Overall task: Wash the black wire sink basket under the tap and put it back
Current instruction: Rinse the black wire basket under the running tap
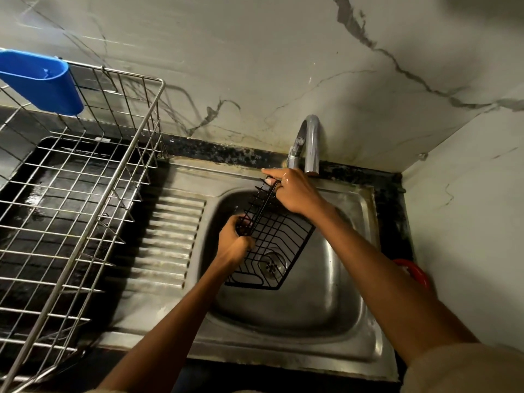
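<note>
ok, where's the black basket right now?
Head view, centre: the black wire basket is tilted over the sink bowl below the tap, left hand gripping its lower-left edge, right hand its top.

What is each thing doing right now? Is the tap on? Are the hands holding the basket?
Black wire sink basket: tilted over the sink bowl, held at one edge.
Left hand: grips the basket's near corner.
Right hand: holds the basket's far corner.
Curved chrome tap: no water stream visible.
Steel sink: drain uncovered.
Large silver wire dish rack: empty.
Blue plastic cup: hung on the rack's rim.
</note>
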Demonstrator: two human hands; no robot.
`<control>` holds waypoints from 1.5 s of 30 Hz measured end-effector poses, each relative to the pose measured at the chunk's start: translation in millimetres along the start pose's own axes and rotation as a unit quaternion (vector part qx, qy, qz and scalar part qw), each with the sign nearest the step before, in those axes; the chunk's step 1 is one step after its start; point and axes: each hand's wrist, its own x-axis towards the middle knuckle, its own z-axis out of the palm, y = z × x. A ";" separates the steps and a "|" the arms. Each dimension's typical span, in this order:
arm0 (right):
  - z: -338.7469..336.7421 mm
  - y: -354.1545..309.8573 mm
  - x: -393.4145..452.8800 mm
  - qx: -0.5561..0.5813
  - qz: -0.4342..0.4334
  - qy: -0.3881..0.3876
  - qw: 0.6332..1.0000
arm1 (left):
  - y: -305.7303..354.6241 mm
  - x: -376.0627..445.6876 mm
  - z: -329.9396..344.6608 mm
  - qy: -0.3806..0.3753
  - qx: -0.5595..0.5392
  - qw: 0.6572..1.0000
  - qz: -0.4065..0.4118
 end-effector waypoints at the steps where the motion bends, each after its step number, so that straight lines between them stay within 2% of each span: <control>1: 0.1 4.4 -1.6 0.007 -0.004 -0.003 1.000 | -1.7 0.1 -3.9 0.007 -0.005 1.000 0.006; 6: -2.8 39.5 -12.5 0.025 0.028 0.025 0.999 | -6.3 -4.1 -24.3 0.031 -0.069 0.997 0.024; 13: -8.5 34.1 -13.6 -0.001 0.051 0.050 0.997 | 10.1 8.3 -19.2 -0.062 -0.003 0.998 -0.011; 16: -10.7 21.0 -17.4 -0.035 0.005 0.058 0.998 | 29.0 14.0 -19.5 -0.044 0.020 0.997 0.061; 18: -10.7 17.7 -16.9 -0.055 -0.006 0.051 0.997 | 40.4 17.5 -22.1 -0.062 0.044 0.990 0.115; 20: -9.9 17.4 -15.4 -0.077 -0.005 0.035 0.996 | 51.9 18.1 -22.3 -0.079 0.072 0.985 0.135; 23: -11.9 14.2 -16.8 -0.109 -0.022 0.025 0.994 | 64.6 16.8 -14.0 -0.049 0.097 0.985 0.130; 27: -14.0 10.2 -19.3 -0.158 -0.041 0.048 0.985 | 67.1 14.0 0.5 0.002 0.103 0.985 0.137; 30: -9.5 0.7 -19.8 -0.187 -0.124 0.046 0.973 | 69.7 8.1 9.1 0.046 0.115 0.982 0.144; 32: -4.8 -0.5 -20.9 -0.199 -0.149 0.046 0.967 | 72.0 3.7 10.6 0.054 0.107 0.983 0.140; 34: -6.4 6.3 -21.9 -0.155 -0.105 0.074 0.979 | 72.1 -2.3 7.0 0.051 0.080 0.987 0.129; 36: -9.3 21.5 -18.6 -0.078 0.010 0.114 0.990 | 69.4 -7.7 1.2 0.064 0.049 0.989 0.128; 37: -10.6 27.1 -17.6 -0.005 0.074 0.123 0.990 | 68.1 -9.8 -2.3 0.077 0.035 0.989 0.124; 39: -9.2 30.2 -15.9 0.197 0.159 0.102 0.962 | 62.5 -11.1 -6.4 0.088 0.005 0.990 0.110; 40: -5.4 29.0 -15.4 0.263 0.166 0.076 0.947 | 59.4 -10.6 -7.1 0.090 -0.017 0.990 0.104; 42: 5.1 20.6 -14.4 0.293 0.136 0.036 0.946 | 52.0 -8.6 -7.5 0.095 -0.064 0.989 0.091; 45: 11.0 11.9 -13.6 0.214 0.118 0.041 0.969 | 42.8 -4.6 -11.9 0.052 -0.027 0.997 0.056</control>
